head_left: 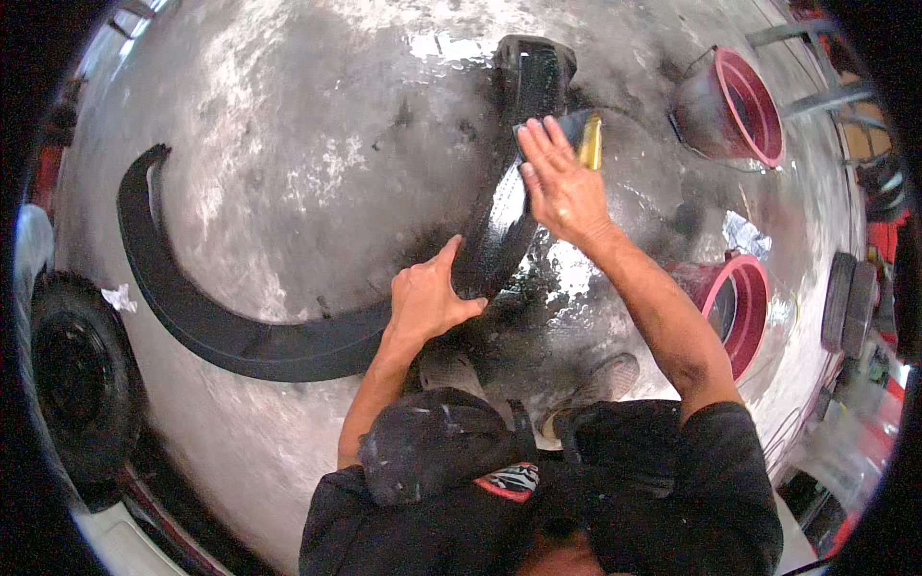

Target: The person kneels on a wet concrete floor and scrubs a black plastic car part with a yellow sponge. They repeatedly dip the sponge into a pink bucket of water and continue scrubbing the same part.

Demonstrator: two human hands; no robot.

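A long black curved strip, which looks like a wheel-arch flare (259, 348), lies on the floor, arcing from the left round to the far middle. Its right-hand stretch is wet and shiny. My left hand (425, 300) braces on the bend, forefinger and thumb spread across the strip and the other fingers curled out of sight. Farther up the wet stretch, my right hand (569, 197) presses a dark sheet, apparently sandpaper (578, 125), against the surface with outstretched fingers. A yellow-gold end of the sheet sticks out to the right.
Two dark red buckets stand on the right, a far bucket (738, 110) and a near bucket (744, 312) beside my right arm. A crumpled pale wrapper (745, 235) lies between them. At the left is a tyre (82, 370). The concrete floor (307, 125) is wet around the strip.
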